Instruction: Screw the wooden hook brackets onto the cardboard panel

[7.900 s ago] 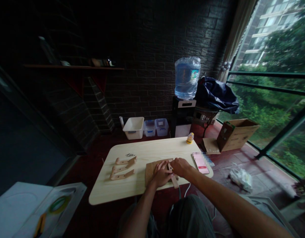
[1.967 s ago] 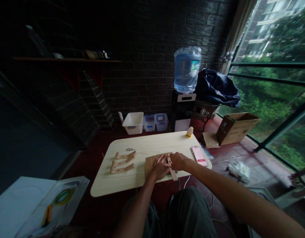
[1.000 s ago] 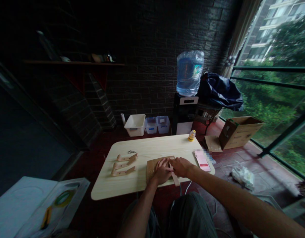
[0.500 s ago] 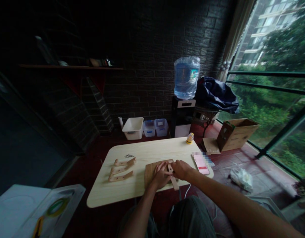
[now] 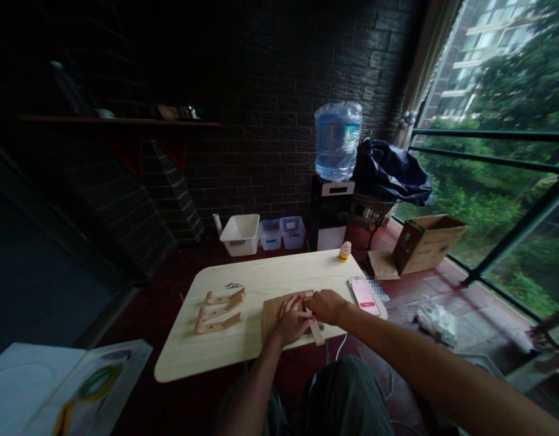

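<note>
My left hand [image 5: 292,322] rests over a brown cardboard piece [image 5: 271,315], its fingers reaching forward and its thumb against a wooden piece [image 5: 316,333], steadying it. My right hand [image 5: 328,306] is a closed fist at the far part of that same wooden piece; whatever its fingers hold is hidden. The wooden piece lies on the cardboard, its near end sticking out towards me. Left of the cardboard, angled wooden parts with dark holes [image 5: 218,321] stand on the pale table [image 5: 188,351]. Behind them lies a small heap of dark screws or similar bits [image 5: 234,285].
A phone [image 5: 364,297] and a small yellow-based bottle [image 5: 344,251] occupy the table's right side. Beyond stand plastic bins [image 5: 240,236], a water dispenser [image 5: 331,212] and a cardboard box [image 5: 427,245]. An open white case [image 5: 102,387] is at lower left.
The whole view has shifted slightly. My right fist has turned a little at the wooden piece; my left hand stays in place.
</note>
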`<state>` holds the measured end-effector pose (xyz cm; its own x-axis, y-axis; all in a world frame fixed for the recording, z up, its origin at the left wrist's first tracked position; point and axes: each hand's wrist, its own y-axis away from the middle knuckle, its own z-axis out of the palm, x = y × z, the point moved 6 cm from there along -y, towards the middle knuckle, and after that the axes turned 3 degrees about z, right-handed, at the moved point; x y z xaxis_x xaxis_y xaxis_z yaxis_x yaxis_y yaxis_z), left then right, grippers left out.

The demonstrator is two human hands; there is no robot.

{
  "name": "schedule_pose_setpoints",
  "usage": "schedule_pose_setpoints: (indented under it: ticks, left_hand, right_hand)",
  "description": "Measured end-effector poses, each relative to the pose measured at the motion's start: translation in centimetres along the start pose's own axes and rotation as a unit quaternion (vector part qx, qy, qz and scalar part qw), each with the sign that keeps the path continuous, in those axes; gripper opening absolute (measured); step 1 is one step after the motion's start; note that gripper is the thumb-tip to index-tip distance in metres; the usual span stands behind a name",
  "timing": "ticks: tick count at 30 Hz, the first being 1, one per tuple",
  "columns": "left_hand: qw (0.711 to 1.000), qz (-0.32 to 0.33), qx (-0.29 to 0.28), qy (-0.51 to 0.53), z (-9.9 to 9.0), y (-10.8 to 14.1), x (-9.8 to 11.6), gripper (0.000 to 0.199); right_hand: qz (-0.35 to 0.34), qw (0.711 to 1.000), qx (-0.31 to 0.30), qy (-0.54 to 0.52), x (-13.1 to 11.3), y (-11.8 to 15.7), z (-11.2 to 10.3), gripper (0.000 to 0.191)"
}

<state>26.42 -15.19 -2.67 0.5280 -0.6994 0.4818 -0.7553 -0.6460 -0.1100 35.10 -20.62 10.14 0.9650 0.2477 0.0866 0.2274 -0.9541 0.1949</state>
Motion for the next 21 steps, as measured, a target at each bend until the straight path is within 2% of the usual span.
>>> schedule_pose_setpoints:
  ticks: [7,16,21]
  left_hand:
    - [1.0,-0.005,-0.005,0.001,0.5,-0.1,-0.2,0.02]
    - [1.0,0.004,-0.015,-0.01,0.5,-0.3,-0.2,0.021]
    - [1.0,0.001,-0.017,-0.009,0.3,-0.1,0.0,0.021]
  right_hand:
    - [0.017,1.0,-0.003,-0.007,-0.1,0.0,0.4,0.033]
    - [0.087,0.996,0.002,-0.018,0.3,-0.6,1.6,0.036]
    - [0.066,0.998,0.019,-0.015,-0.1,-0.7,1.5,0.039]
